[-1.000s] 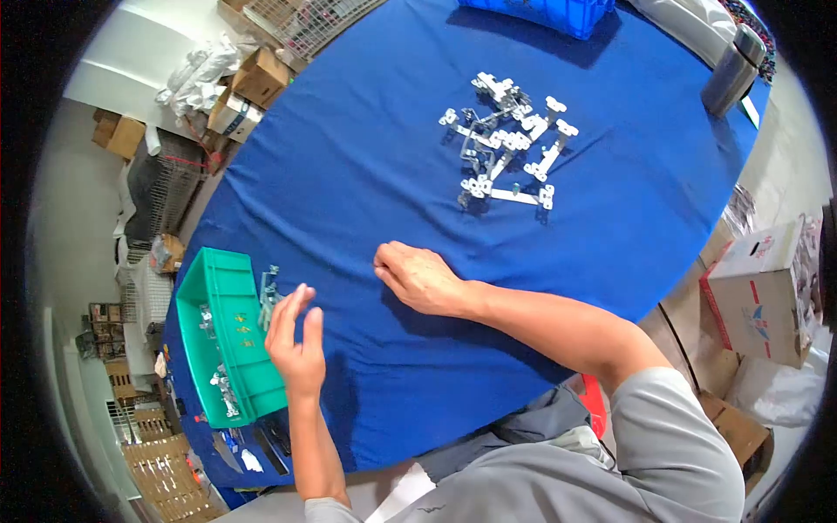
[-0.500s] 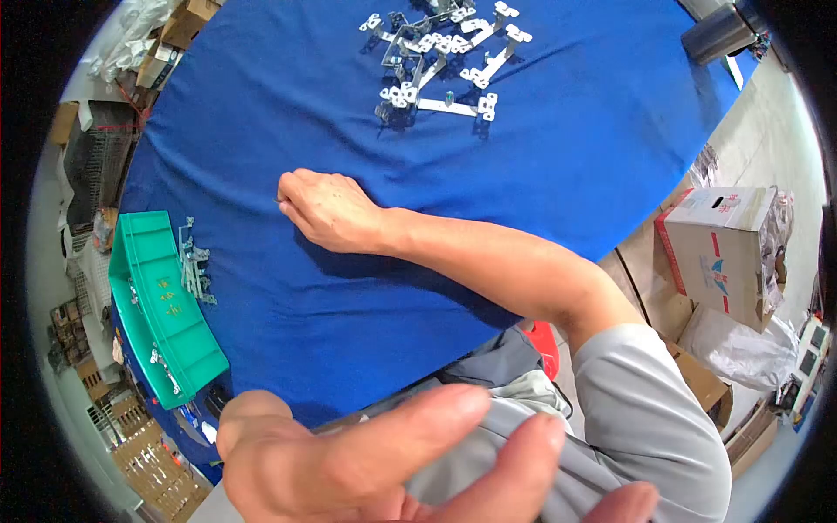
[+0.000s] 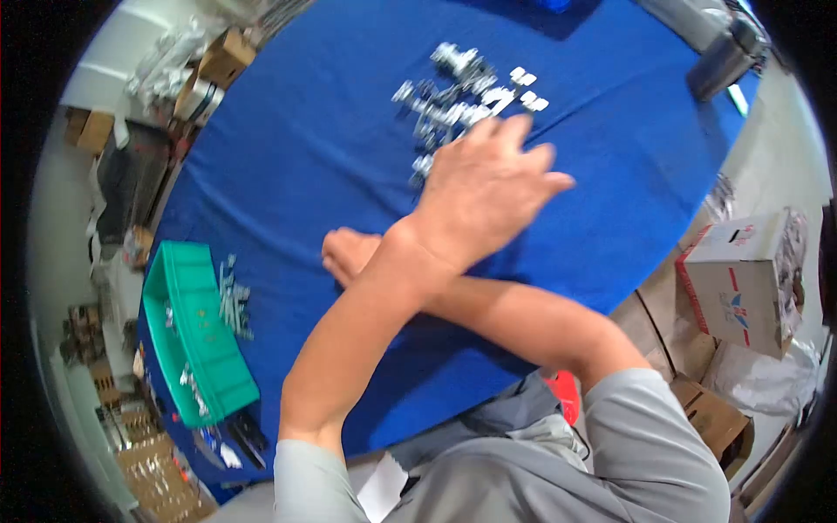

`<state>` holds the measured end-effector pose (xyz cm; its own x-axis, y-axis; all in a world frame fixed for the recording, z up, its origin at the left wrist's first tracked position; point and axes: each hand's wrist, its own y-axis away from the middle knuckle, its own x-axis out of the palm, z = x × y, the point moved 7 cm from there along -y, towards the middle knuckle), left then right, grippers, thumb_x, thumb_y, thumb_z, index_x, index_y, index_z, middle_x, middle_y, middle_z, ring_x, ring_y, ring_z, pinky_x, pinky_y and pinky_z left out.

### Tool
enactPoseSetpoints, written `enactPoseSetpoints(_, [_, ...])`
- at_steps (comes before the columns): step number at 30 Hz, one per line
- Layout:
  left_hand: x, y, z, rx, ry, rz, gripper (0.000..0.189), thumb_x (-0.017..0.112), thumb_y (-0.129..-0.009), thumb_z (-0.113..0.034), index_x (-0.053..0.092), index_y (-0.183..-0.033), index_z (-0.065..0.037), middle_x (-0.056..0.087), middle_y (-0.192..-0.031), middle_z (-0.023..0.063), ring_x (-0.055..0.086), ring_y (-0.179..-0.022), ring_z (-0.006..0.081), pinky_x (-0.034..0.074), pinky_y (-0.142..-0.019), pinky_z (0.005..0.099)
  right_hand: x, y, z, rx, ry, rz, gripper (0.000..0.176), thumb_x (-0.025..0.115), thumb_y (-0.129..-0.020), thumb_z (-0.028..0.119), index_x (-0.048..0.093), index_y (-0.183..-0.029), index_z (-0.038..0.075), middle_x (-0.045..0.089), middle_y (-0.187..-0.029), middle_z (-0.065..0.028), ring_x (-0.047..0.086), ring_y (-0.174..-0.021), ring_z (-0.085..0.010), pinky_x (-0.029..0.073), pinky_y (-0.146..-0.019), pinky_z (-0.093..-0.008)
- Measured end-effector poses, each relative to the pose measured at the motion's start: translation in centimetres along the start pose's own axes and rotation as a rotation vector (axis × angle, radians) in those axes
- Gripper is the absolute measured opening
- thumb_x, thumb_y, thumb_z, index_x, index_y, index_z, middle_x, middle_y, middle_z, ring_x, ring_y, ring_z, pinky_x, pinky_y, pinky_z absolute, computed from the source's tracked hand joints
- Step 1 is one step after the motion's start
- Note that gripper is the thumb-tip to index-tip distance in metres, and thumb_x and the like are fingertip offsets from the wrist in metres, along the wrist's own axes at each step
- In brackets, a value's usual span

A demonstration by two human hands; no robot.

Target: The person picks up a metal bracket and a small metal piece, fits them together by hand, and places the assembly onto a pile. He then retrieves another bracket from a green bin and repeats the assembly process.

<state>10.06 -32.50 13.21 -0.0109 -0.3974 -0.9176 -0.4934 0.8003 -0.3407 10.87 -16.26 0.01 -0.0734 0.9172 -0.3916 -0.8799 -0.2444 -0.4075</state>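
My left hand (image 3: 488, 187) stretches across to the near right edge of a pile of white and grey metal brackets (image 3: 462, 105). Its fingers are spread and slightly blurred, and I see nothing held. The hand hides part of the pile. Below it my left forearm crosses over my right arm. My right hand (image 3: 349, 251) is closed low over the blue cloth (image 3: 270, 174), left of the crossing, and partly covered by the left forearm. What its fingers hold, if anything, is hidden.
At the left a tilted green plastic bin (image 3: 209, 340) holds a few metal pieces, with more grey brackets (image 3: 234, 301) beside it. A dark metal cup (image 3: 724, 61) stands at the far right edge. A white carton (image 3: 737, 279) is on the floor at right.
My left hand has gone from close to the camera, up and right, to the bracket pile, crossing above my right arm. The view has shifted slightly; my right hand stays closed.
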Motion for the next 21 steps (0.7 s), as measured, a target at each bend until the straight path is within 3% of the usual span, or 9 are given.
enactPoseSetpoints(2, [3.4, -0.2, 2.4, -0.010, -0.078, 0.075, 0.033, 0.066, -0.098, -0.040, 0.075, -0.093, -0.008, 0.071, -0.115, 0.0169, 0.070, -0.099, 0.0368, 0.060, -0.081, 0.0470, 0.1, 0.1, 0.0, -0.072, -0.049, -0.048, 0.013, 0.058, -0.102, 0.019, 0.054, -0.103, 0.006, 0.060, -0.093, -0.0144, 0.063, -0.080, -0.0359, 0.052, -0.071, -0.0480])
enactPoseSetpoints(4, [6.0, -0.4, 3.9, -0.119, -0.082, 0.317, 0.035, 0.062, -0.100, -0.040, 0.075, -0.095, -0.007, 0.071, -0.109, 0.0175, 0.070, -0.096, 0.0369, 0.059, -0.082, 0.0463, 0.1, 0.0, -0.2, -0.050, -0.092, -0.037, 0.013, 0.058, -0.102, 0.018, 0.053, -0.102, 0.006, 0.059, -0.092, -0.0138, 0.063, -0.079, -0.0350, 0.051, -0.069, -0.0472])
enactPoseSetpoints(7, [6.6, -0.6, 4.6, -0.117, -0.025, 0.271, 0.031, 0.064, -0.100, -0.034, 0.076, -0.098, -0.006, 0.072, -0.105, 0.0174, 0.071, -0.093, 0.0363, 0.059, -0.081, 0.0444, 0.5, 0.0, -0.3, -0.063, -0.113, -0.051, 0.013, 0.059, -0.102, 0.016, 0.052, -0.102, 0.006, 0.058, -0.091, -0.0132, 0.062, -0.077, -0.0339, 0.050, -0.066, -0.0461])
enactPoseSetpoints(10, [5.2, -1.1, 4.5, -0.128, 0.125, 0.105, 0.027, 0.067, -0.098, -0.029, 0.077, -0.099, -0.004, 0.072, -0.101, 0.0166, 0.072, -0.091, 0.0354, 0.059, -0.080, 0.0431, 0.2, 0.2, -0.1, -0.088, -0.103, -0.073, 0.013, 0.059, -0.102, 0.016, 0.051, -0.102, 0.005, 0.058, -0.090, -0.0130, 0.061, -0.075, -0.0333, 0.049, -0.065, -0.0457])
enactPoseSetpoints(11, [4.3, -1.0, 4.2, -0.088, 0.154, 0.041, 0.020, 0.072, -0.094, -0.019, 0.076, -0.100, 0.000, 0.073, -0.100, 0.0164, 0.073, -0.089, 0.0350, 0.059, -0.079, 0.0412, 0.2, 0.2, 0.0, -0.093, -0.101, -0.080, 0.013, 0.059, -0.102, 0.016, 0.051, -0.102, 0.005, 0.058, -0.090, -0.0129, 0.061, -0.074, -0.0333, 0.049, -0.065, -0.0456])
enactPoseSetpoints(14, [0.5, 0.2, 3.7, -0.035, 0.320, -0.204, 0.014, 0.072, -0.092, -0.009, 0.076, -0.103, 0.001, 0.073, -0.101, 0.0163, 0.072, -0.088, 0.0344, 0.059, -0.078, 0.0389, 0.7, 0.3, -0.2, -0.142, -0.013, -0.157, 0.013, 0.059, -0.101, 0.014, 0.051, -0.101, 0.005, 0.056, -0.088, -0.0129, 0.059, -0.072, -0.0327, 0.048, -0.065, -0.0449])
enactPoseSetpoints(15, [-1.2, 1.0, 3.5, -0.053, 0.325, -0.252, 0.017, 0.069, -0.090, 0.002, 0.075, -0.107, 0.002, 0.074, -0.101, 0.0155, 0.074, -0.086, 0.0287, 0.058, -0.076, 0.0347, 0.9, 0.2, -0.5, -0.152, -0.085, -0.164, 0.013, 0.059, -0.101, 0.014, 0.051, -0.102, 0.004, 0.058, -0.090, -0.0135, 0.060, -0.073, -0.0336, 0.049, -0.065, -0.0455])
enactPoseSetpoints(18, [-5.9, 6.0, 4.9, -0.320, 0.442, -0.354, 0.023, 0.062, -0.096, 0.007, 0.075, -0.114, 0.001, 0.073, -0.107, 0.0112, 0.073, -0.086, 0.0162, 0.061, -0.075, 0.0291, 0.9, 0.4, -0.8, -0.135, -0.191, -0.141, 0.013, 0.060, -0.098, 0.014, 0.053, -0.103, 0.004, 0.062, -0.094, -0.0162, 0.064, -0.080, -0.0374, 0.052, -0.069, -0.0492])
enactPoseSetpoints(21, [-9.4, 14.6, 8.2, -0.606, 0.523, -0.627, 0.031, 0.057, -0.100, 0.005, 0.069, -0.128, 0.002, 0.073, -0.111, 0.0120, 0.074, -0.089, 0.0170, 0.062, -0.076, 0.0280, -1.4, 0.3, 0.5, -0.004, -0.206, -0.113, 0.013, 0.060, -0.096, 0.015, 0.059, -0.102, 0.004, 0.067, -0.098, -0.0220, 0.068, -0.091, -0.0445, 0.054, -0.078, -0.0585])
